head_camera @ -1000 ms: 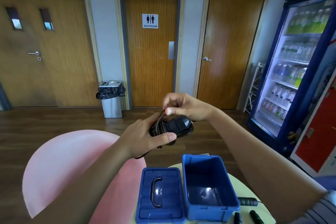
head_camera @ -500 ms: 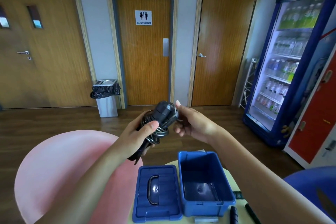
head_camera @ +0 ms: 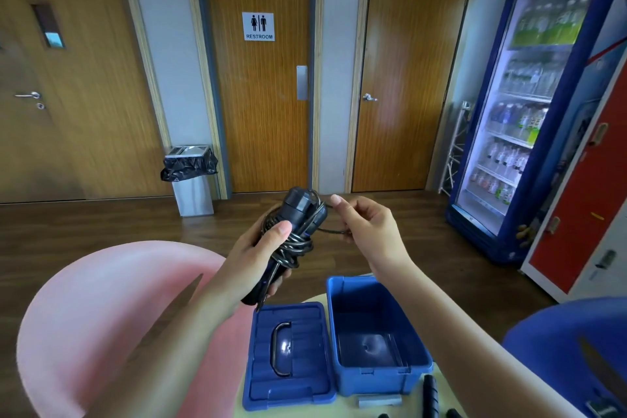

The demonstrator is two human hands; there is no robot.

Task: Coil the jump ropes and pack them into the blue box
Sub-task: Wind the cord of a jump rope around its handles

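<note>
**Head view.** A black jump rope (head_camera: 295, 227) is held in the air above the table (head_camera: 346, 412), over the far edge of the lid (head_camera: 305, 383) and just left of the blue box (head_camera: 380, 380). Its handles are gathered into one bundle, tilted with the top end leaning away from the person, and the cord is wound around the bundle's middle in several turns.

The left hand (head_camera: 258, 254) is wrapped around the bundle: the thumb is pressed across the front just above the coils, and the fingers are curled behind. One loose strand is led from the top of the bundle across to the right hand (head_camera: 369, 231), where it is pinched by curled fingers — which fingers exactly cannot be told. The forefinger is raised close to the top of the handles.

The blue box is set open on the table, nothing lying in it. The lid is laid flat beside it on the left, touching or nearly so, with its dark carry handle (head_camera: 280, 349) facing up. A further black rope handle (head_camera: 430, 394) is seen on the table just in front of the box's right corner.

A pink chair (head_camera: 101, 316) is placed to the left and a blue chair (head_camera: 559, 343) to the right — beyond them, wooden doors, a lined bin (head_camera: 191, 180) and a drinks fridge (head_camera: 529, 112).
</note>
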